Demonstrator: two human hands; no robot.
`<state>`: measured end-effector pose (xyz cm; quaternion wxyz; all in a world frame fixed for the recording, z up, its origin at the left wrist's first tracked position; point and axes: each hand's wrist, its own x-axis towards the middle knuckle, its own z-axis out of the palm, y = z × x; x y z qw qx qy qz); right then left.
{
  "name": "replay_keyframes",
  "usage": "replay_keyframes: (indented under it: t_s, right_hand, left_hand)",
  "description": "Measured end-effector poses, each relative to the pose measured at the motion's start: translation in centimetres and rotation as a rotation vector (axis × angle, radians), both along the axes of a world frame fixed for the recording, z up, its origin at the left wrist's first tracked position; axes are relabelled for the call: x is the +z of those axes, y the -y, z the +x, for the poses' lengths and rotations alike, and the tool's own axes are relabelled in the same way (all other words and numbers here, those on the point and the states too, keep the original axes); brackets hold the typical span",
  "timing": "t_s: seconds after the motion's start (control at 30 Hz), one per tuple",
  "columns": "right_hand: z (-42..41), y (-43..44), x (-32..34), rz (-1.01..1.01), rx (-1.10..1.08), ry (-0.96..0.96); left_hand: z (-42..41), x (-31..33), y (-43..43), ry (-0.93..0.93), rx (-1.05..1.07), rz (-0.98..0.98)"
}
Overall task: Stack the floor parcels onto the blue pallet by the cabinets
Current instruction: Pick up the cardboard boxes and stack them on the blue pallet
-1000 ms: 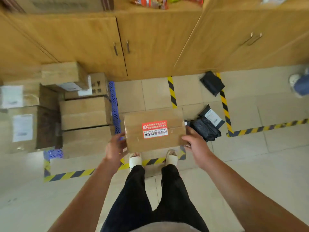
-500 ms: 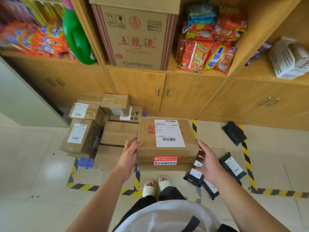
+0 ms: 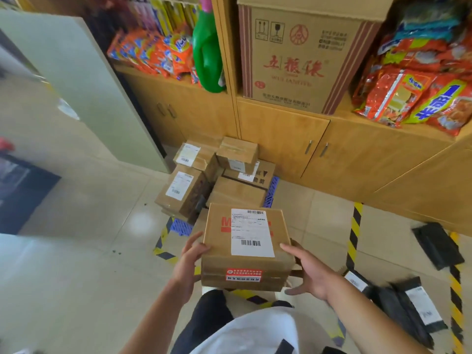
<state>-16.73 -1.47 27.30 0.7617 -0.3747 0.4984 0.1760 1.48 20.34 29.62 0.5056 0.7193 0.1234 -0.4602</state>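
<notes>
Two bare hands clamp a cardboard parcel (image 3: 247, 247) in the air above the person's feet: the left hand (image 3: 187, 264) presses its left side, the right hand (image 3: 310, 273) cups the right edge, fingers spread. A white shipping label (image 3: 251, 232) faces up; a red sticker (image 3: 244, 274) sits on the near face. Black mailer bags (image 3: 406, 306) lie on the tiles at right. Beyond the parcel, about six boxes (image 3: 217, 172) are stacked on the blue pallet (image 3: 271, 191), inside yellow-black floor tape (image 3: 353, 236). Behind stand wooden cabinets (image 3: 281, 139) bearing a large printed carton (image 3: 301, 57).
</notes>
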Motion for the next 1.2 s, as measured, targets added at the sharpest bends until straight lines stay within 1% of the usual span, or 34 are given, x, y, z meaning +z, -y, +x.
replay_keyframes:
  t_s: [0.1, 0.17, 0.27, 0.43, 0.57, 0.67, 0.7, 0.83, 0.97, 1.07, 1.2]
  right_hand:
    - [3.4, -1.7, -1.0, 0.062, -0.094, -0.046]
    - [6.1, -2.9, -2.1, 0.043, -0.141, -0.096]
    - [10.0, -5.4, -4.1, 0.000, -0.227, -0.205]
    - [15.0, -10.4, -7.4, 0.002, -0.403, -0.299]
    - [18.2, -13.1, -10.3, -0.023, -0.463, -0.354]
    - [20.9, -12.6, -13.2, -0.049, -0.455, -0.365]
    - [21.9, -11.9, -14.4, -0.063, -0.439, -0.363]
    - [25.9, -8.0, -20.7, -0.109, -0.403, -0.341]
    - [29.7, -2.9, -27.6, -0.174, -0.332, -0.262]
    - [32.0, 0.8, -32.6, -0.205, -0.327, -0.198]
    - [34.3, 4.3, -37.6, -0.232, -0.315, -0.172]
  left_hand:
    - [3.1, -1.6, -0.6, -0.036, -0.005, -0.007]
    - [5.6, -2.8, -1.0, -0.077, -0.043, -0.010]
    - [10.1, -5.1, -1.9, -0.132, -0.147, -0.013]
    - [17.4, -8.7, -3.4, -0.179, -0.310, 0.019]
    - [21.4, -13.0, -3.6, -0.265, -0.332, 0.061]
    - [23.5, -17.4, -2.8, -0.285, -0.308, 0.097]
    - [24.0, -19.0, -2.2, -0.274, -0.308, 0.104]
    - [26.7, -24.1, 1.1, -0.131, -0.358, 0.211]
    - [30.3, -30.7, 4.6, 0.023, -0.437, 0.303]
    - [33.1, -34.8, 8.0, 0.151, -0.479, 0.305]
    - [35.6, -37.7, 12.0, 0.262, -0.534, 0.297]
